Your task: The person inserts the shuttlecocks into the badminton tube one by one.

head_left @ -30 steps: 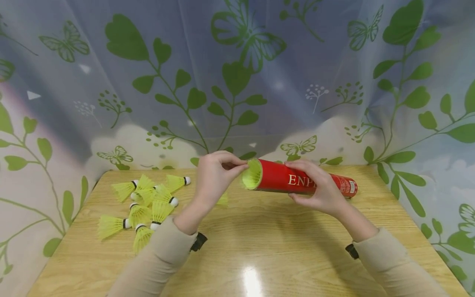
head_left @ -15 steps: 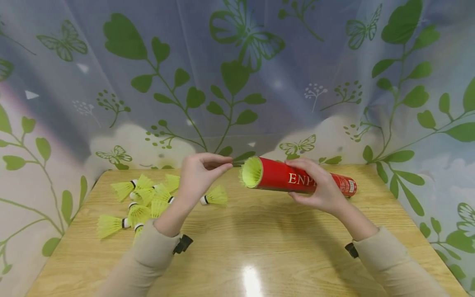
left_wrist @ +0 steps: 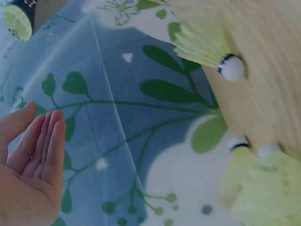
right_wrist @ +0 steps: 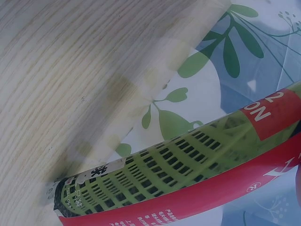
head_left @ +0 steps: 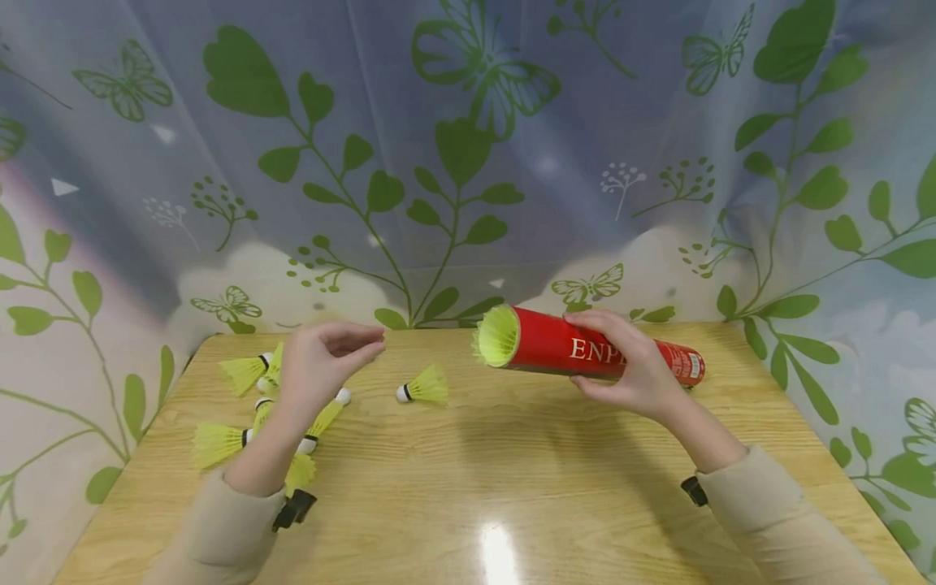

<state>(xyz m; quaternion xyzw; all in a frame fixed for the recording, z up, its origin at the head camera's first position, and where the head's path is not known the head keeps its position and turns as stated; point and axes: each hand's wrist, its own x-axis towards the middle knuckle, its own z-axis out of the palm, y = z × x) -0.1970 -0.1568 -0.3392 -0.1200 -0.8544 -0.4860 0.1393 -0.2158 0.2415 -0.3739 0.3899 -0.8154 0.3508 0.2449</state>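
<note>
Right hand (head_left: 632, 370) fingers and thumb clasp the red tube (head_left: 548, 341) from opposite sides, gripping it a little beyond its middle. The tube slants across the far part of the wooden table (head_left: 585, 487), its mouth lifted clear and facing left; whether its closed end touches the wood cannot be told. White letters run along its red side, partly covered by the hand, and the right wrist view shows a netted yellow-green pattern beside the red. A yellow shuttlecock skirt (head_left: 497, 337) fills the mouth and sticks out slightly past the rim. Well apart from the tube, the left hand (head_left: 318, 366) is empty, its fingers together and gently bent, the thumb set off from them. It hangs over a group of loose yellow shuttlecocks (head_left: 217, 445) on the left of the table, hiding some of them in the head view. One lone shuttlecock (head_left: 430, 386) lies on its side between the left hand and the tube, white cork to the left, skirt to the right. Behind everything, a curtain (head_left: 512, 203) with green leaves and butterflies meets the table's far edge.
</note>
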